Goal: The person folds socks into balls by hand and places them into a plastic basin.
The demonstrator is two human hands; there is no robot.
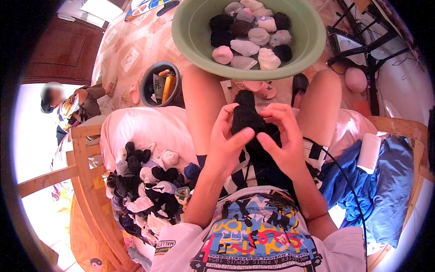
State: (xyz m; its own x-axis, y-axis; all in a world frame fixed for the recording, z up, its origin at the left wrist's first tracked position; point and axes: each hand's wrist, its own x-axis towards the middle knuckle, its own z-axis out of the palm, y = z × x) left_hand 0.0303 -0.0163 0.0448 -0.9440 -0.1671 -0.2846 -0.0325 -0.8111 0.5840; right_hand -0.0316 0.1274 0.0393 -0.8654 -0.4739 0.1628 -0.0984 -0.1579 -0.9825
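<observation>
A black sock (247,111) is held up between both hands over my lap, its narrow end pointing away from me. My left hand (231,138) grips its left side, thumb against the fabric. On the other side, the fingers of my right hand (283,136) curl round the sock's edge. Beyond my knees, a green basin (195,50) holds several rolled socks (258,36) in white, grey, pink and black. A heap of loose socks (140,181), mostly black and white, lies at my left on the pink cover (131,122).
A grey bin (148,90) with packets stands on the tiled floor. Another person (74,106) sits at the far left. Wooden rails (86,195) flank the seat. Blue cloth (385,181) and a white roll (369,153) lie at right, beside a black cable (342,170).
</observation>
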